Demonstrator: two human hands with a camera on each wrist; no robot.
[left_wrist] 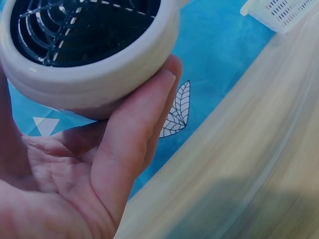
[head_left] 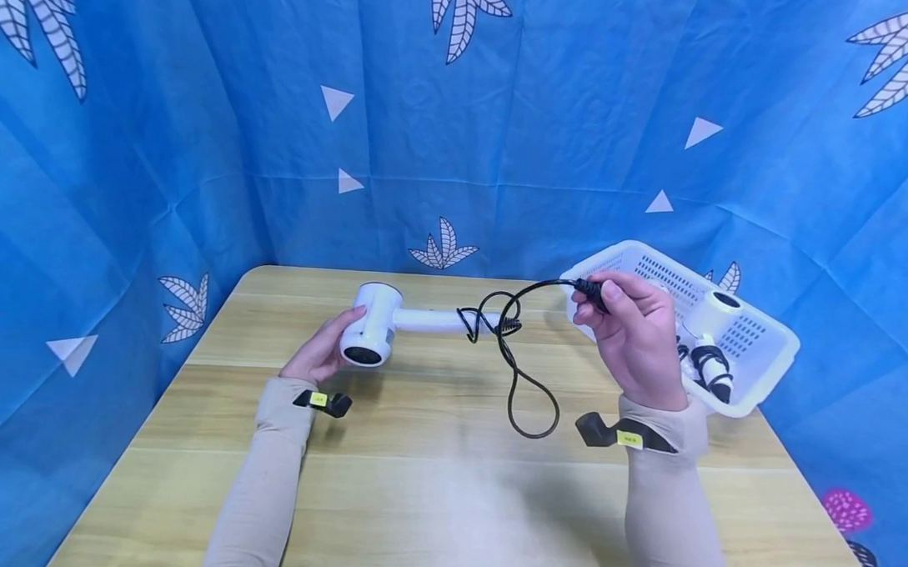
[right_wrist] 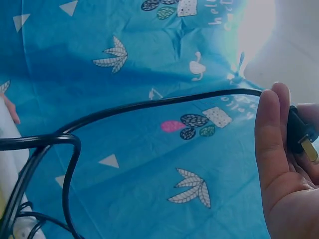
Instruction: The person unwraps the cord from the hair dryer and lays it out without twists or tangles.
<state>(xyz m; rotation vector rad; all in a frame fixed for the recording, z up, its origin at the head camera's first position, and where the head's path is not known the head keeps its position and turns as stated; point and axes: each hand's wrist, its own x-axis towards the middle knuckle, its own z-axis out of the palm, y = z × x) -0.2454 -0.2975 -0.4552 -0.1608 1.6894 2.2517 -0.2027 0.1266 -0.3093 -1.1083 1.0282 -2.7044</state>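
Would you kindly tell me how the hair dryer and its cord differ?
The hair dryer is white with a dark end, whereas the cord is black. The hair dryer has a thick head and straight handle; the cord is thin and looped. The left hand grips the hair dryer's head, while the right hand pinches the cord's plug. Both are in the person's grasp.

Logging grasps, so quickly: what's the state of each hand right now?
Left hand: holding the white hair dryer.
Right hand: holding the black plug.
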